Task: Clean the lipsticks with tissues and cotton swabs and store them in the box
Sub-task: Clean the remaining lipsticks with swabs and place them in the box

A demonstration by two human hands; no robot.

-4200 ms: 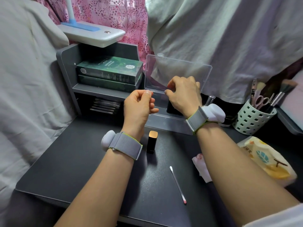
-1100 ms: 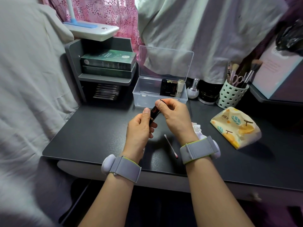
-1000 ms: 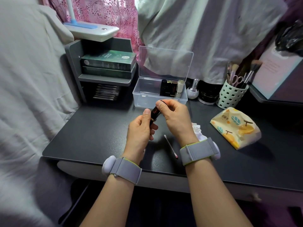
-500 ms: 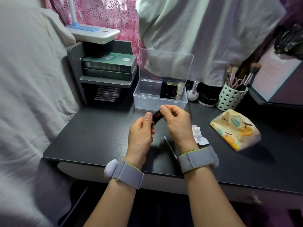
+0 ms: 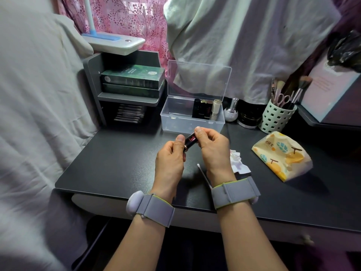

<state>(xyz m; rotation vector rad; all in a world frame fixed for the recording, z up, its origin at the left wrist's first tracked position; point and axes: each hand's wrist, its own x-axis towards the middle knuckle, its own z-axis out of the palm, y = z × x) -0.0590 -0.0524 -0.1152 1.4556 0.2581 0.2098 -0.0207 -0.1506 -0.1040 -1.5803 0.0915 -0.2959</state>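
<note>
Both hands hold one black lipstick [image 5: 190, 140] with red lettering, tilted, above the dark desk [image 5: 117, 161]. My left hand [image 5: 172, 159] grips its lower end and my right hand [image 5: 212, 147] pinches its upper end. Behind them stands the clear plastic box [image 5: 175, 122], lid up, with several lipsticks [image 5: 206, 109] upright in its right part. A cotton swab [image 5: 203, 174] lies on the desk by my right wrist. A crumpled used tissue [image 5: 238, 162] lies just right of that hand.
A printed tissue pack [image 5: 281, 156] lies at the right. A perforated cup of brushes and scissors [image 5: 278, 116], a dark jar [image 5: 250, 119] and a small bottle [image 5: 231, 112] stand behind it. A grey shelf with green boxes [image 5: 132, 79] is at the back left, under a white lamp [image 5: 115, 43].
Over the last second both hands, still holding the lipstick, have shifted slightly nearer to me; the lipstick now lies flatter. Earlier the lipstick stood on the desk while the hands were at the box.
</note>
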